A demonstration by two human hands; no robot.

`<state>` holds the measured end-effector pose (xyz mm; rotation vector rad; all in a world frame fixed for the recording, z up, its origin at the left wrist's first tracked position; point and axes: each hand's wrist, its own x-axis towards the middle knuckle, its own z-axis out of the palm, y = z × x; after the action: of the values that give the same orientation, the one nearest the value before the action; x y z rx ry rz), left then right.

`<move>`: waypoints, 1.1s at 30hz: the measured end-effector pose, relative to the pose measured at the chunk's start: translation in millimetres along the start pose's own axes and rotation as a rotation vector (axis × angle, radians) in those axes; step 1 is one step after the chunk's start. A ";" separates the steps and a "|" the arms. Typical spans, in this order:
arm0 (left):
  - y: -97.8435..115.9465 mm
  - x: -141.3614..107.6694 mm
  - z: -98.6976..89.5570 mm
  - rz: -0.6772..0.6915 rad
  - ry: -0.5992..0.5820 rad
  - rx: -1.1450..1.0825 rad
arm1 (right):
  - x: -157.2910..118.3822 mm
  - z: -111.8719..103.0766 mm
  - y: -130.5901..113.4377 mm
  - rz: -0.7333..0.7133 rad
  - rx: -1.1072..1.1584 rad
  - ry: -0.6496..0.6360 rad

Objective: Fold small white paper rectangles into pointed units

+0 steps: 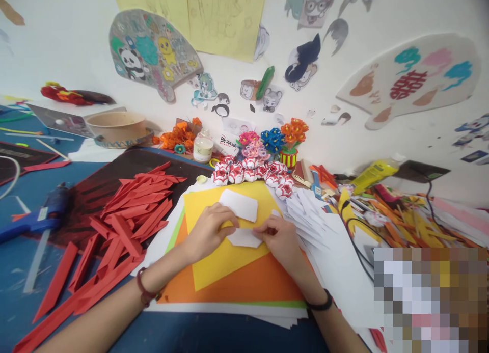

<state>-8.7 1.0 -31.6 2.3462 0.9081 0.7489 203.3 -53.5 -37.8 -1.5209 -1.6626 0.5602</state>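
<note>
A small white piece of paper [245,238] is held between my two hands over a yellow sheet [214,274]. My left hand [211,229] pinches its left edge, with the fingers curled. On the right edge, the fingertips of my right hand [278,236] are closed as well. Just beyond lies another white paper piece [240,205], flat on the yellow sheet. Beneath is an orange sheet [237,288], part of a stack of coloured and white paper. Folded white paper strips [311,218] lie to the right of my right hand.
Folded red paper strips [126,231] are piled at left, beside a blue glue gun [46,215]. Red-and-white paper balls [250,172] line the back, near paper flowers [271,139] and a glue bottle [202,146]. Coloured scraps [416,215] and a black cable [353,241] lie at right.
</note>
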 end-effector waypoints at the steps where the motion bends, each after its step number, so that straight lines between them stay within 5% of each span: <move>1: 0.3 -0.9 0.6 0.017 0.001 0.026 | -0.2 -0.5 0.2 -0.022 -0.013 -0.008; 17: 0.3 -8.1 -0.8 0.267 -0.042 0.209 | -10.3 -4.2 14.9 -0.425 -0.313 -0.038; 33: -2.0 -7.2 3.1 0.182 -0.025 0.191 | -12.2 -5.3 9.0 -0.618 -0.450 -0.012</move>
<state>-12.1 -3.8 -37.3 2.6274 0.7940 0.7302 212.5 -64.6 -44.9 -1.1829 -2.2322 -0.1474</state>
